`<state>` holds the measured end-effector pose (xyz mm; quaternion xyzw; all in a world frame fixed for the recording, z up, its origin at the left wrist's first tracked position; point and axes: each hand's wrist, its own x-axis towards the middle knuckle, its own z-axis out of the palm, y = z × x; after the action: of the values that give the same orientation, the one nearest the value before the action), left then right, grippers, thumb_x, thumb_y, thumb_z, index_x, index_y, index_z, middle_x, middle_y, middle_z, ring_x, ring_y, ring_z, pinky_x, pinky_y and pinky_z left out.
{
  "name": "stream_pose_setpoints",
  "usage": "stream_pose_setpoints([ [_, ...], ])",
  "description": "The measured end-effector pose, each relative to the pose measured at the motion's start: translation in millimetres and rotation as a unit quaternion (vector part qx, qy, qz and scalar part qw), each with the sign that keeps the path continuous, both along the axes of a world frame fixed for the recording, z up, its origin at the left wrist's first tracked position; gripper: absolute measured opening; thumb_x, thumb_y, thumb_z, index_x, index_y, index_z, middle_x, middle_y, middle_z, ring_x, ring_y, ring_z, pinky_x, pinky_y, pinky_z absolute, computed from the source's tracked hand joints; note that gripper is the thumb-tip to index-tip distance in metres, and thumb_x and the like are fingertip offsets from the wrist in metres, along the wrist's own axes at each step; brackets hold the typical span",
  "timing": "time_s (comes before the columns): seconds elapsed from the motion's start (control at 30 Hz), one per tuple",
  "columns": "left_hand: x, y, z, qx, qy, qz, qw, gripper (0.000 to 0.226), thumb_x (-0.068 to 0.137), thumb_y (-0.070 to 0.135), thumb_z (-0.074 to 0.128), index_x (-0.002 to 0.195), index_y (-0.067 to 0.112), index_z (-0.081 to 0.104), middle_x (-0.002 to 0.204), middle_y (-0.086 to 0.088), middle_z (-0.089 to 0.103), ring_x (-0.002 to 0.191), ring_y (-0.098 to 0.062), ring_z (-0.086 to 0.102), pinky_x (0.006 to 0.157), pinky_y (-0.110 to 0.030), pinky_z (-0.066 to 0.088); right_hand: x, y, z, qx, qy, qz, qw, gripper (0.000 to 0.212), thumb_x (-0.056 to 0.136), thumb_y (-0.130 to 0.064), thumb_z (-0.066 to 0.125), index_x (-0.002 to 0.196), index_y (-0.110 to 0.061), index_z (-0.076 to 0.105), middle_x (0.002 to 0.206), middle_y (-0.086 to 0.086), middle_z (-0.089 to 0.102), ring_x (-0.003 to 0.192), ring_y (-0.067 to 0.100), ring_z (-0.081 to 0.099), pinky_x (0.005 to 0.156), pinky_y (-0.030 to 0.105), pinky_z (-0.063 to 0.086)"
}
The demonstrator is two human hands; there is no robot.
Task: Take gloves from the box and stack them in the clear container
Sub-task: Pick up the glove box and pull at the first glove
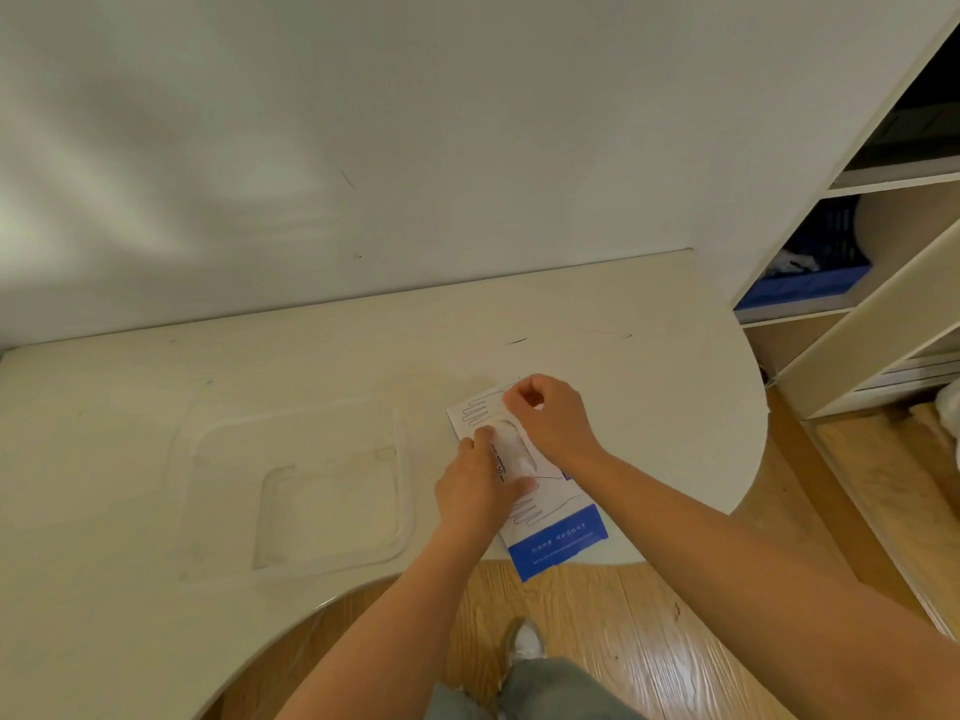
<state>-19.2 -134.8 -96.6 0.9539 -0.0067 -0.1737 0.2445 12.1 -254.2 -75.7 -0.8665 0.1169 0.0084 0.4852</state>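
A flat white and blue glove box [558, 532] lies on the cream table near its front right edge, one blue end hanging over the edge. My left hand [475, 488] rests on the box, its fingers at the oval opening [511, 444] where a thin clear glove shows. My right hand [550, 415] hovers over the far end of the box with curled fingers and appears to pinch a bit of clear glove film. The clear container [296, 485] stands to the left of the box and looks almost invisible against the table.
The table [156, 537] meets a white wall at the back and has a curved cut-out in front. White shelves with a blue crate [810, 272] stand at the right. Wood floor and my shoe [524, 641] show below.
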Motion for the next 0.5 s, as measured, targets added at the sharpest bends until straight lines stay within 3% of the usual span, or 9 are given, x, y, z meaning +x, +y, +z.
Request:
stream_pose_setpoints([
  [0.13, 2, 3, -1, -0.019, 0.000, 0.005, 1.000, 0.075, 0.080, 0.052, 0.069, 0.139, 0.025, 0.031, 0.124, 0.002, 0.053, 0.102, -0.019, 0.061, 0.080, -0.036, 0.053, -8, -3, -4, -0.175, 0.129, 0.087, 0.972, 0.035, 0.084, -0.052, 0.063, 0.093, -0.019, 0.062, 0.082, -0.006, 0.060, 0.076, 0.013, 0.060, 0.068, 0.028, 0.049],
  [0.23, 0, 3, -2, -0.012, -0.004, 0.000, 1.000, 0.078, 0.081, 0.055, 0.067, 0.142, 0.025, 0.030, 0.128, 0.001, 0.051, 0.106, -0.021, 0.060, 0.079, -0.034, 0.049, -15, 2, -18, -0.238, 0.139, 0.134, 0.952, 0.024, 0.091, -0.035, 0.057, 0.082, -0.015, 0.066, 0.084, 0.001, 0.063, 0.079, 0.020, 0.065, 0.071, 0.032, 0.053],
  [0.3, -1, 2, -1, 0.003, -0.011, -0.004, 1.000, 0.078, 0.081, 0.056, 0.067, 0.142, 0.025, 0.030, 0.128, 0.002, 0.050, 0.106, -0.020, 0.060, 0.077, -0.032, 0.047, -15, 3, -19, -0.178, 0.102, 0.138, 0.969, 0.019, 0.091, -0.028, 0.059, 0.074, -0.020, 0.060, 0.080, -0.003, 0.059, 0.077, 0.016, 0.061, 0.073, 0.030, 0.050],
  [0.37, 0, 2, 0, 0.013, -0.015, -0.007, 1.000, 0.077, 0.079, 0.057, 0.068, 0.140, 0.026, 0.032, 0.124, 0.003, 0.051, 0.103, -0.019, 0.061, 0.076, -0.033, 0.049, -14, -1, -15, -0.050, 0.070, 0.113, 0.990, 0.021, 0.089, -0.025, 0.065, 0.071, -0.020, 0.055, 0.076, -0.005, 0.055, 0.072, 0.010, 0.053, 0.069, 0.024, 0.043],
  [0.43, 1, 1, 0, 0.021, -0.011, -0.011, 1.000, 0.081, 0.077, 0.059, 0.069, 0.142, 0.027, 0.030, 0.124, 0.004, 0.051, 0.103, -0.018, 0.061, 0.076, -0.032, 0.049, -16, -6, -8, 0.073, 0.056, 0.061, 0.994, 0.016, 0.090, -0.021, 0.064, 0.076, -0.016, 0.058, 0.076, -0.003, 0.057, 0.071, 0.010, 0.051, 0.067, 0.020, 0.042],
  [0.5, 0, -1, 0, 0.025, -0.002, -0.015, 1.000, 0.086, 0.077, 0.058, 0.070, 0.145, 0.028, 0.026, 0.128, 0.005, 0.049, 0.106, -0.017, 0.060, 0.075, -0.030, 0.046, -16, -11, -8, 0.138, 0.077, 0.005, 0.987, 0.015, 0.092, -0.024, 0.061, 0.084, -0.012, 0.060, 0.081, 0.001, 0.060, 0.078, 0.015, 0.056, 0.069, 0.024, 0.046],
])
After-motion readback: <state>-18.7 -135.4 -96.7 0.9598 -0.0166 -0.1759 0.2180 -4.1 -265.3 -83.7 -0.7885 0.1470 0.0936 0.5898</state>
